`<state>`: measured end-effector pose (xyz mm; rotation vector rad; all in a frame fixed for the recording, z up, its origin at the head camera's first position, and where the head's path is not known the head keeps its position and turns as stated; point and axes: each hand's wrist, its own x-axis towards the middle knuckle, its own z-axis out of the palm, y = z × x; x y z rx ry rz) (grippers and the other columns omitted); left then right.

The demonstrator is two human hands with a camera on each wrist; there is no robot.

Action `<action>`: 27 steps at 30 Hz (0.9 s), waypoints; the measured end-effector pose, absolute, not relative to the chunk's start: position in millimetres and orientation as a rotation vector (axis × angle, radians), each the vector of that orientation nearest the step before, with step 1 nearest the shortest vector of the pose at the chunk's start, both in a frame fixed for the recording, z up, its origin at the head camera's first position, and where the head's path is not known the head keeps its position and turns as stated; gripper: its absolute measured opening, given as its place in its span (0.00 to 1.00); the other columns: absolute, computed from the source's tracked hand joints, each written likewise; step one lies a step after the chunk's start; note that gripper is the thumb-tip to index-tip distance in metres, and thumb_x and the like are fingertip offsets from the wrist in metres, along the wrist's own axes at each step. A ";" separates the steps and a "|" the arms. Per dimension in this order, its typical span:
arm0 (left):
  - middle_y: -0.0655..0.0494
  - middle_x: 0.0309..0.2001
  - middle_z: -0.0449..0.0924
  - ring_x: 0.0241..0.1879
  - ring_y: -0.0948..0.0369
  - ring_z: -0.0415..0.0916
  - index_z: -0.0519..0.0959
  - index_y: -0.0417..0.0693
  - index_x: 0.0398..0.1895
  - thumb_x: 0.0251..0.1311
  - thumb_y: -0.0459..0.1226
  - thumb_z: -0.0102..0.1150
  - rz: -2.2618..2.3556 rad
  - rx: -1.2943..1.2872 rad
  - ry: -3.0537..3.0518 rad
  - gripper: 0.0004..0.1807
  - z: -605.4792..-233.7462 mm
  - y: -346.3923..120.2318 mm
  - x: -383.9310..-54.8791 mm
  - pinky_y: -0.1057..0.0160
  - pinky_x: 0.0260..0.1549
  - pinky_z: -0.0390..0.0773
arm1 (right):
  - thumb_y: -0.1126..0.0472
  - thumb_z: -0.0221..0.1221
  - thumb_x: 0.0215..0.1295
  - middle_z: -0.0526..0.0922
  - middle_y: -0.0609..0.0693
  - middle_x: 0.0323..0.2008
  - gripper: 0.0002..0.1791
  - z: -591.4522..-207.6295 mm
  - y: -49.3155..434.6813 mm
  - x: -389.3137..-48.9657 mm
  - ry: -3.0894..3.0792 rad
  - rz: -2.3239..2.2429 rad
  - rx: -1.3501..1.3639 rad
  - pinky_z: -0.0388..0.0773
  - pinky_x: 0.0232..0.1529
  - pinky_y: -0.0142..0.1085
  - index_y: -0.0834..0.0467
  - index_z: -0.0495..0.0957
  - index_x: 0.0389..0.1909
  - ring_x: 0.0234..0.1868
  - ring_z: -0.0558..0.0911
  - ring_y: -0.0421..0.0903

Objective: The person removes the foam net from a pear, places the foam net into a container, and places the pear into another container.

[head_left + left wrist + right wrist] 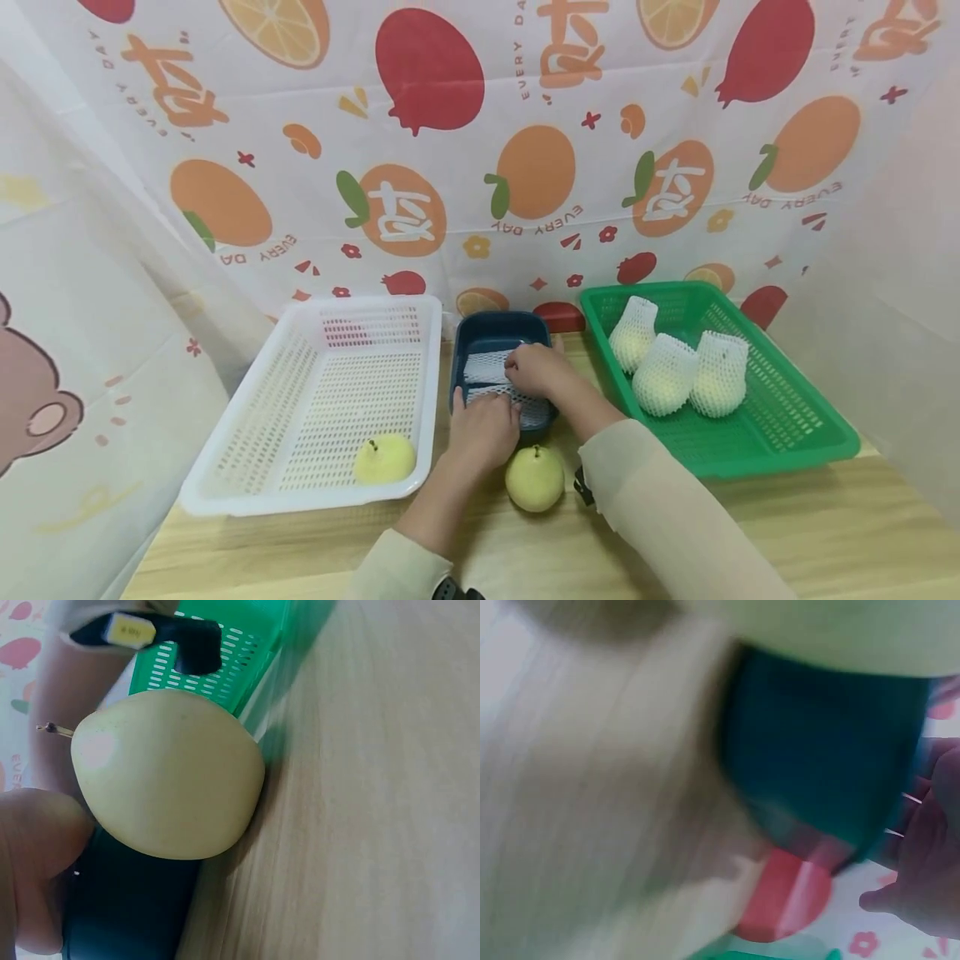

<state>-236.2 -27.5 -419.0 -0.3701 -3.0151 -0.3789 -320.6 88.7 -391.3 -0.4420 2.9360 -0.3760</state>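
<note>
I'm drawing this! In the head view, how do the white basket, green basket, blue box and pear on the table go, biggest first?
1. White basket and green basket: too alike to rank.
2. Blue box, partly covered.
3. Pear on the table.

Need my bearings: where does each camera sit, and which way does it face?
Head: on the head, facing forward and down at the blue box; left hand, right hand and sleeves show.
Left wrist: on that wrist, facing the pear by the box; part of the left hand shows, and a strapped forearm.
Right wrist: on that wrist, facing the box's side, blurred; a hand, likely the right, shows.
Head and left wrist share pear, box and green basket.
</note>
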 end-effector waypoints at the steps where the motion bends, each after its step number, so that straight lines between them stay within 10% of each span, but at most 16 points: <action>1: 0.50 0.52 0.82 0.60 0.52 0.75 0.81 0.45 0.51 0.73 0.47 0.45 -0.387 -0.378 -3.004 0.19 -419.0 -28.2 -235.5 0.34 0.69 0.50 | 0.54 0.54 0.72 0.85 0.49 0.53 0.14 -387.2 88.8 -316.9 2.943 -0.402 -0.451 0.39 0.72 0.66 0.50 0.84 0.51 0.62 0.76 0.52; 6: 0.51 0.65 0.73 0.68 0.54 0.67 0.74 0.46 0.64 0.73 0.43 0.46 -0.473 -0.473 -2.924 0.22 -413.5 -31.1 -228.4 0.35 0.71 0.46 | 0.53 0.55 0.72 0.85 0.50 0.52 0.16 -363.9 97.8 -289.8 2.958 -0.548 -0.566 0.59 0.72 0.55 0.53 0.83 0.54 0.59 0.79 0.51; 10: 0.51 0.65 0.73 0.69 0.55 0.66 0.75 0.44 0.61 0.72 0.40 0.48 -0.662 -0.582 -2.819 0.19 -407.3 -32.6 -215.9 0.39 0.73 0.46 | 0.53 0.58 0.70 0.87 0.46 0.42 0.12 -353.0 113.7 -262.3 2.925 -0.708 -0.682 0.80 0.51 0.41 0.52 0.85 0.46 0.44 0.81 0.44; 18: 0.48 0.67 0.71 0.67 0.51 0.66 0.73 0.43 0.65 0.67 0.39 0.53 -0.899 -0.818 -2.734 0.24 -409.7 -45.2 -181.5 0.50 0.68 0.65 | 0.54 0.63 0.66 0.84 0.41 0.33 0.09 -363.0 148.5 -224.3 2.719 -1.005 -0.878 0.76 0.34 0.32 0.52 0.86 0.42 0.33 0.76 0.39; 27: 0.51 0.70 0.66 0.70 0.56 0.61 0.70 0.44 0.68 0.55 0.42 0.58 -0.926 -0.852 -2.808 0.34 -417.4 -51.5 -166.7 0.52 0.68 0.65 | 0.49 0.65 0.64 0.85 0.38 0.36 0.10 -378.5 155.5 -212.5 2.586 -1.072 -0.901 0.79 0.42 0.32 0.48 0.85 0.41 0.40 0.80 0.38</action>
